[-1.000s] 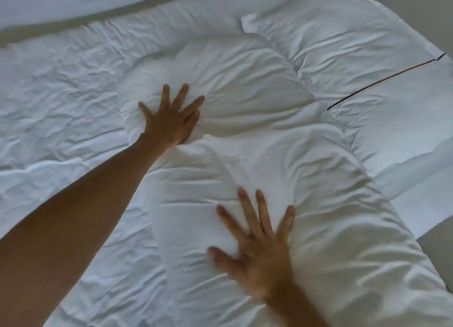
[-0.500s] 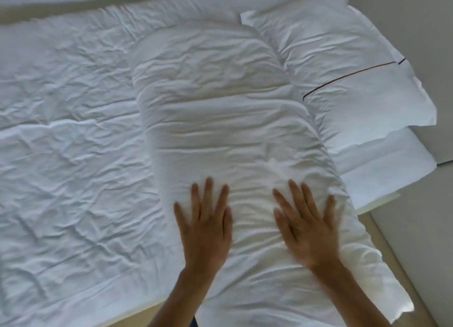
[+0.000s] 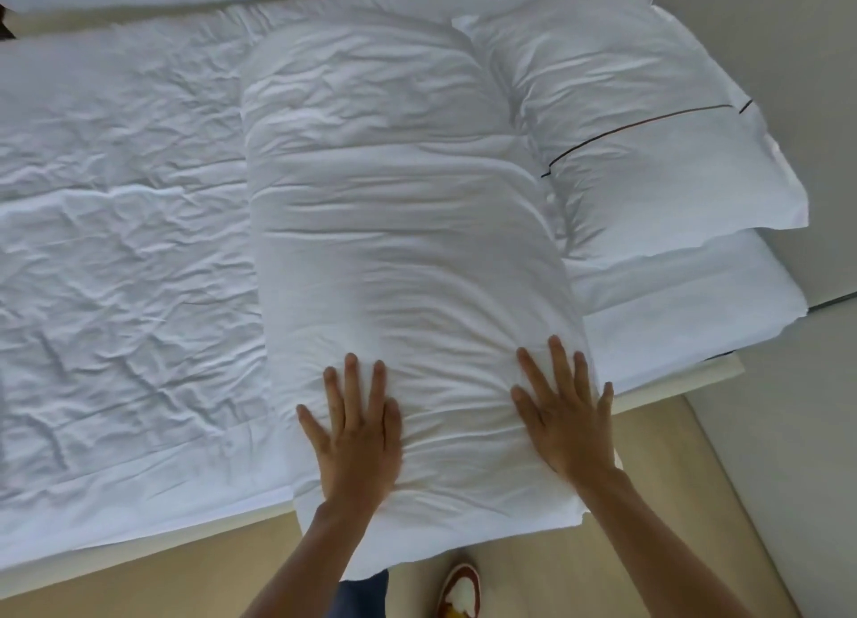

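A long white pillow lies across the bed, its near end hanging a little over the bed's front edge. My left hand lies flat on the pillow's near left part, fingers straight and spread. On the near right part my right hand presses flat, fingers spread, close to the pillow's right edge. Neither hand holds anything.
A wrinkled white sheet covers the bed to the left. A second white pillow with a thin dark stripe lies at the right, touching the long one. Below the bed edge are a wooden floor and my slippered foot.
My left hand came back from the pillow's far part to its near end. Both hands slid toward me and now press side by side. The view pulled back.
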{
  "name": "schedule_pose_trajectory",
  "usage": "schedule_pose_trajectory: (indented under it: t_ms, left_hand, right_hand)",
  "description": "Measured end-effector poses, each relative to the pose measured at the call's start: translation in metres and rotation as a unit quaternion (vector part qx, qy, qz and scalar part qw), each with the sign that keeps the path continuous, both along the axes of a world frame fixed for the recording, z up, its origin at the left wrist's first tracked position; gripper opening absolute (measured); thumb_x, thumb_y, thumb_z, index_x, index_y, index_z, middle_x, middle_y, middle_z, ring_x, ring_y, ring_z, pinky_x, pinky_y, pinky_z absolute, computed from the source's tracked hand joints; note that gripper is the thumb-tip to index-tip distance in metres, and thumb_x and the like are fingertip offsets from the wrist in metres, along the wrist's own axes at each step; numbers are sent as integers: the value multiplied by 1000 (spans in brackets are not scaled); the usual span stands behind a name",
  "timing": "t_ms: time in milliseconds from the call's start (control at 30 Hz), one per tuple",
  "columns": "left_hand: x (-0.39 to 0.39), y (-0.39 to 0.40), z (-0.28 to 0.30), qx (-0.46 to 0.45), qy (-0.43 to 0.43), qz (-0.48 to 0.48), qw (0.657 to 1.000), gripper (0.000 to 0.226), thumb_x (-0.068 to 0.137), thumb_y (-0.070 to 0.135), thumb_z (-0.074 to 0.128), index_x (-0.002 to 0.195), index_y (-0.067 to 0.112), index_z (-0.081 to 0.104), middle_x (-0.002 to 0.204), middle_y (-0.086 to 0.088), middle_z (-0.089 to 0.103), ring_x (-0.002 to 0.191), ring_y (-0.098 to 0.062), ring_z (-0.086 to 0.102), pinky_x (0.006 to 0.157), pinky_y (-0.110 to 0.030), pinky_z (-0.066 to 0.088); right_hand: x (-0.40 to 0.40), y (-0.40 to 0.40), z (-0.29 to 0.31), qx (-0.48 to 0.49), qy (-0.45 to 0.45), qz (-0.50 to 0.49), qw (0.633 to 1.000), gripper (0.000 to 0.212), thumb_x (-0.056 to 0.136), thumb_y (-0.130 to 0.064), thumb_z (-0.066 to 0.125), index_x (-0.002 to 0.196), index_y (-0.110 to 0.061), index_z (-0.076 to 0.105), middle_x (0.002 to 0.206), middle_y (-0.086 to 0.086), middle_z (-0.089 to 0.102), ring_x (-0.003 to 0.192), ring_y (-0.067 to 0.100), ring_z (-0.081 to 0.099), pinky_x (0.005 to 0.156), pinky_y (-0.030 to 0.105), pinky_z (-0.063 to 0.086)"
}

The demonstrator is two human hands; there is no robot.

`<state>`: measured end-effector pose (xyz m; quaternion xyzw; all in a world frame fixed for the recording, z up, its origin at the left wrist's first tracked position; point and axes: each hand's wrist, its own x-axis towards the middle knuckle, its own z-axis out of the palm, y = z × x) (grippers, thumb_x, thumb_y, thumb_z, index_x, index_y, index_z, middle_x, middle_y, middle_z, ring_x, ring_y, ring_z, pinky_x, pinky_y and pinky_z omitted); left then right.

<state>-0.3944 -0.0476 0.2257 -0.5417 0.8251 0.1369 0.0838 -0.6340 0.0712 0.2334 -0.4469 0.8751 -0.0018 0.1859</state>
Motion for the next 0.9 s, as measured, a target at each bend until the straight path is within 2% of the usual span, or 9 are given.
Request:
schedule_pose_trajectory:
  t_ms: [133, 233, 333, 467, 567, 633, 700, 767, 900]
  left_hand:
    - [0, -1, -5, -19, -16, -16, 1000, 71, 93, 45, -18, 157, 22, 0, 164, -12, -16, 150, -37, -14, 109, -76, 11]
    - [0, -5, -1, -5, 7, -2, 1000, 63, 99, 46, -5, 157, 26, 6, 165, -8, -8, 152, -34, -5, 109, -74, 15]
    - [6, -13, 13, 2, 78, 12, 997, 57, 98, 50, 19, 154, 41, 16, 165, 5, 8, 152, -21, 7, 110, -67, 23]
    - [21, -51, 44, -67, 203, 69, 974, 44, 91, 44, 37, 131, 41, 55, 139, 3, 46, 127, -21, 47, 95, -49, 41]
    - [21, -117, 47, -77, 331, 178, 923, 36, 90, 32, 45, 117, 20, 65, 116, -2, 52, 111, -28, 51, 94, -44, 42]
    - [21, -173, 37, -9, 415, 307, 856, 27, 93, 22, 48, 114, 19, 65, 111, -2, 52, 102, -26, 54, 90, -38, 44]
    - [20, -229, 29, 102, 471, 420, 769, 23, 90, 37, 51, 105, 29, 66, 115, -8, 60, 99, -24, 55, 84, -35, 44]
    - [21, -269, 12, 208, 489, 459, 712, 39, 83, 57, 52, 110, 34, 65, 126, -5, 63, 111, -21, 57, 96, -39, 44]
    - [16, -299, -16, 323, 510, 446, 661, 60, 87, 71, 48, 132, 33, 60, 128, 3, 66, 118, -19, 60, 106, -46, 44]
  right_hand:
    - [-11, -7, -7, 24, -28, 9, 999, 59, 98, -65, 17, 147, -58, -13, 163, -13, -23, 153, 26, -5, 115, 67, 18]
    - [-18, -11, 0, 54, -73, -1, 996, 57, 96, -66, 19, 144, -64, -12, 160, -20, -27, 153, 20, -10, 117, 65, 15]
    - [-21, -25, 19, 40, -75, -19, 996, 49, 94, -66, 16, 143, -60, 19, 162, -9, 2, 147, 26, 18, 112, 64, 24]
    - [-33, -72, 42, -52, -46, -128, 989, 59, 92, -68, 23, 108, -23, 58, 119, 10, 47, 108, 37, 47, 94, 53, 42]
    - [-57, -123, 44, -152, -64, -215, 963, 76, 100, -61, 16, 99, -2, 63, 95, 24, 58, 91, 42, 52, 79, 50, 43]
    - [-82, -160, 45, -184, -97, -249, 946, 67, 98, -58, 28, 104, 0, 62, 100, 27, 58, 97, 43, 53, 84, 50, 42]
    - [-109, -197, 42, -207, -182, -329, 903, 75, 79, -74, 39, 107, -7, 58, 113, 26, 60, 109, 42, 54, 96, 47, 42]
    - [-131, -227, 35, -173, -280, -363, 872, 94, 66, -88, 46, 128, -17, 50, 130, 20, 57, 117, 38, 55, 102, 46, 45]
    - [-145, -258, 19, -118, -373, -309, 867, 88, 87, -70, 52, 156, -28, 17, 143, 0, 43, 129, 22, 46, 102, 34, 37]
